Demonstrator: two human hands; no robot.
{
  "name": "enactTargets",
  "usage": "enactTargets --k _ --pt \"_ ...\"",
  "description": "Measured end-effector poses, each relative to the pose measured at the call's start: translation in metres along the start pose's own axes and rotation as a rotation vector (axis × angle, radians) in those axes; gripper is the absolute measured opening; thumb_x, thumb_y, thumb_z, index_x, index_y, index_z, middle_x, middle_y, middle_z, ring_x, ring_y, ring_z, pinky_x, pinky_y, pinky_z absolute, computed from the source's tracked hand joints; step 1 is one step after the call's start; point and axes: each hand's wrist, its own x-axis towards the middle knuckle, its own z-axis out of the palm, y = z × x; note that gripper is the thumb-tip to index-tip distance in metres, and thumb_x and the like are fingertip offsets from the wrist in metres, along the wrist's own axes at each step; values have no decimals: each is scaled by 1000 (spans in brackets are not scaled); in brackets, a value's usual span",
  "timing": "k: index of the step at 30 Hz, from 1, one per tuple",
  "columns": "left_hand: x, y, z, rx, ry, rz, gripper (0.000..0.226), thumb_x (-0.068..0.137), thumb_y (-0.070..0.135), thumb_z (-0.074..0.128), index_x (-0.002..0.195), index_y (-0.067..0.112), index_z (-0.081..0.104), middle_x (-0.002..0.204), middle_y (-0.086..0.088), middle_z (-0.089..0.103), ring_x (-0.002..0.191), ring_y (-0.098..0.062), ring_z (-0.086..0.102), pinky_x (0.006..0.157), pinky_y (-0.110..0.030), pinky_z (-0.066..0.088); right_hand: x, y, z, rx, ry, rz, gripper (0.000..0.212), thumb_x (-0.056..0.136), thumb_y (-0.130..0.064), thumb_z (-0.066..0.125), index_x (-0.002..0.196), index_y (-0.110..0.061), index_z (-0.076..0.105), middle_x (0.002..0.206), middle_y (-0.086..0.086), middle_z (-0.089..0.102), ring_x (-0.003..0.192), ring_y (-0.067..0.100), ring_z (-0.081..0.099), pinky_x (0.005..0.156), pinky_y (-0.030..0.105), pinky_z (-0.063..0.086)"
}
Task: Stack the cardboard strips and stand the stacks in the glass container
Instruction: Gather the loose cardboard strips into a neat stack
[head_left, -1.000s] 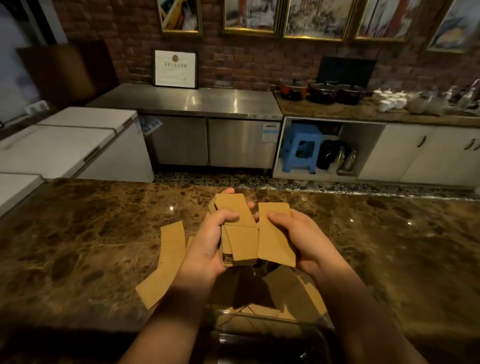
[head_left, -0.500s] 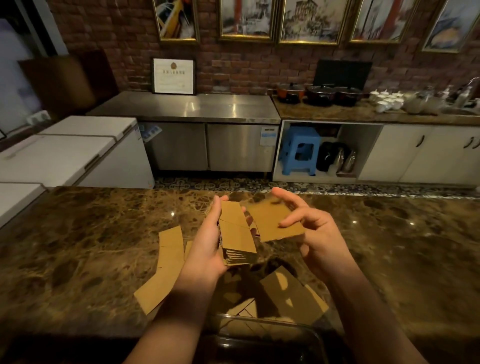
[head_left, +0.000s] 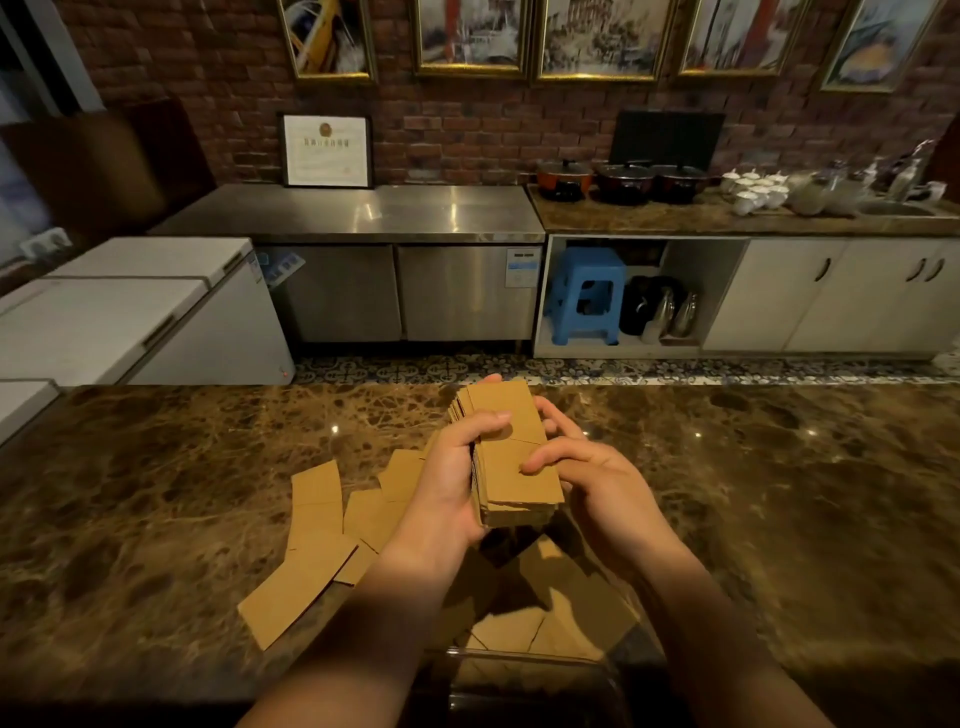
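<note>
Stack of cardboard strips (head_left: 511, 457) gripped in left hand (head_left: 452, 483) above worktop (head_left: 779, 493), top strip touched by right hand (head_left: 587, 478) fingertips, loose strips (head_left: 317, 525) spread left, glass container (head_left: 530, 686) at near edge.

Restaurant kitchen, steel worktop (head_left: 363, 215), chest freezers (head_left: 130, 306), lidded pots (head_left: 623, 179)

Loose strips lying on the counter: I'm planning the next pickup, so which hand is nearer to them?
Left. The left hand grips the stack right beside the loose strips; the right hand touches the stack's far side.
</note>
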Motion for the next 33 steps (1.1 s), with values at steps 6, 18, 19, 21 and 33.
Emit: enactTargets --k 6,18,19,21,33 --pt "24 -29 11 139 75 159 59 69 2 61 120 31 64 111 -13 70 86 -25 72 71 -43 60 -4 8 -34 647 131 123 45 79 -19 61 122 -11 71 135 17 64 122 32 64 98 48 53" --pt "84 -90 12 695 15 274 67 68 -5 73 119 37 65 101 2 71 87 -12 67 72 -23 54 4 65 -83 654 469 195 48 77 -11 70 125 -9 64 117 19 73 104 31 72 88 44 59" --pt "85 -90 9 749 34 288 67 68 -1 78 122 36 64 109 1 70 92 -10 68 73 -22 54 5 68 -89 556 511 138 49 73 -8 76 121 -12 65 113 18 73 100 30 73 85 44 60" --pt "88 -93 0 814 76 317 65 68 10 82 124 39 62 120 3 66 100 -4 66 76 -21 54 6 74 -106 230 577 32 53 63 -7 87 107 -27 65 101 8 74 88 25 72 78 43 61" --pt "117 -116 -46 866 437 188 22 98 19 61 78 9 64 75 0 66 73 -16 61 65 -22 47 23 112 -119 -363 434 37 39 75 -37 83 105 -40 57 108 -8 66 93 0 65 74 15 52"
